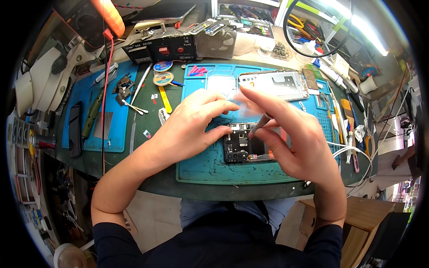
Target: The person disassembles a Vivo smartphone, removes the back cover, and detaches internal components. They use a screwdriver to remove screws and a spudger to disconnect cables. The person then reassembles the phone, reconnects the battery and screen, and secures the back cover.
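Right hand [297,143] grips one screwdriver [261,123], hiding much of one opened phone [241,145] mid-mat [201,167]; left hand [192,129], fingers curled loosely, steadies the phone's edge

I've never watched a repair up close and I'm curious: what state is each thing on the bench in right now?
Phone: opened, insides showing, flat on the blue mat.
Back cover: off, lying apart.
Screwdriver: tip down on the phone.
Right hand: gripping the screwdriver.
Left hand: fingers on the phone.
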Tool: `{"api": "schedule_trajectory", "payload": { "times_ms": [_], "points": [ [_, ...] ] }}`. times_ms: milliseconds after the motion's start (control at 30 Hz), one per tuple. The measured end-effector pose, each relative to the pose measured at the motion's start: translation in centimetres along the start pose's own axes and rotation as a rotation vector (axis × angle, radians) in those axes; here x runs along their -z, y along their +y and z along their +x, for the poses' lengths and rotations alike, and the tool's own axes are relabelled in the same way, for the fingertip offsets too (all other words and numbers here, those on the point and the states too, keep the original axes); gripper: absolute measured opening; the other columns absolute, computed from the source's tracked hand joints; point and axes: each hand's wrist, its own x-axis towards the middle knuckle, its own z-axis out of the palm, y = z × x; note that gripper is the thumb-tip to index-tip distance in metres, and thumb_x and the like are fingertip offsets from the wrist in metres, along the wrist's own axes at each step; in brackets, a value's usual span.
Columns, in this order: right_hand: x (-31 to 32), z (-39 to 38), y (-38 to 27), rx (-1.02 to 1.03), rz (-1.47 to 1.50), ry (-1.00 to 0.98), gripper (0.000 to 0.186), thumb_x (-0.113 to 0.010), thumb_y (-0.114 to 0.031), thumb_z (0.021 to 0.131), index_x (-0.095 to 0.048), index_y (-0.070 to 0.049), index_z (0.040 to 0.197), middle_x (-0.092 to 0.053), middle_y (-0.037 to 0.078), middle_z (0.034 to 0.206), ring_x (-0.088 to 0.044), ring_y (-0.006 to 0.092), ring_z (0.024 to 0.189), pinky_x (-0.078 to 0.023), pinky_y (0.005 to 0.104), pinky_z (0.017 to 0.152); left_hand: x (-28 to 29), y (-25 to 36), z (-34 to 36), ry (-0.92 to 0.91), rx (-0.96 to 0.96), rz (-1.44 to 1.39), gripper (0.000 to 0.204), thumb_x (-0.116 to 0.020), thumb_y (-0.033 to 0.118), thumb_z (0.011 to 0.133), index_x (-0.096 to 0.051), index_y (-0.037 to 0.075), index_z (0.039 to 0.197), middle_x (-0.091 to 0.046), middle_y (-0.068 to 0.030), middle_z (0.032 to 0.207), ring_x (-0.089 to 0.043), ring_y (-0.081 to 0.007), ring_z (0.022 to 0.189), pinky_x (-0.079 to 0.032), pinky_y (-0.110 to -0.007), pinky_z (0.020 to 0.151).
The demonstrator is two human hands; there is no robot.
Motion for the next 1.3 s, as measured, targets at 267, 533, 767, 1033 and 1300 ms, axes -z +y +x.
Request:
{"api": "schedule_trajectory", "payload": {
  "times_ms": [267,533,767,1033,1300],
  "points": [
    [-0.3,0.1,0.0,0.024,-0.058,0.021,0.055,-0.072,0.005,0.089,-0.065,-0.009,0.142,-0.076,0.01,0.095,-0.072,0.0156,0.074,-0.058,0.0294,0.067,0.5,-0.7,0.4,0.206,0.028,0.102,0.023,-0.074,0.003,0.089,-0.07,-0.001,0.111,-0.068,-0.0124,0.101,-0.067,-0.0277,0.096,-0.054,-0.038,0.084],
    [-0.3,-0.2,0.1,-0.022,0.047,-0.002,0.057,-0.077,-0.003,0.089,-0.062,-0.007,0.144,-0.077,0.01,0.096,-0.073,0.0162,0.078,-0.058,0.028,0.069,0.8,-1.3,0.5,0.228,0.063,0.126,0.026,-0.072,0.0,0.09,-0.071,0.0,0.116,-0.069,-0.0121,0.099,-0.066,-0.0268,0.096,-0.052,-0.038,0.087],
    [-0.1,0.1,-0.4,-0.029,0.007,-0.017,0.055,-0.073,0.001,0.091,-0.062,-0.006,0.144,-0.078,0.012,0.098,-0.074,0.0161,0.08,-0.059,0.0293,0.073,1.4,-2.4,0.6,0.287,0.098,0.188,0.026,-0.07,0.0,0.091,-0.072,0.001,0.117,-0.07,-0.012,0.099,-0.066,-0.027,0.097,-0.05,-0.038,0.09],
    [-0.2,-0.2,-0.1,-0.084,-0.011,-0.019,0.057,-0.073,0.0,0.09,-0.062,-0.013,0.144,-0.077,0.009,0.09,-0.075,0.0181,0.075,-0.059,0.0319,0.07,1.2,-2.9,0.6,0.302,0.087,0.194,0.024,-0.069,0.0,0.092,-0.071,0.001,0.116,-0.069,-0.0121,0.1,-0.066,-0.0273,0.097,-0.052,-0.038,0.085],
    [0.4,0.7,1.3,-0.081,0.124,0.113,0.054,-0.071,-0.007,0.097,-0.054,-0.007,0.149,-0.079,0.011,0.094,-0.077,0.0152,0.088,-0.059,0.0285,0.077,1.0,-3.0,0.4,0.316,0.062,0.187,0.02,-0.069,0.003,0.093,-0.071,0.001,0.113,-0.068,-0.0126,0.102,-0.065,-0.0309,0.099,-0.052,-0.04,0.086]
  ]
}}
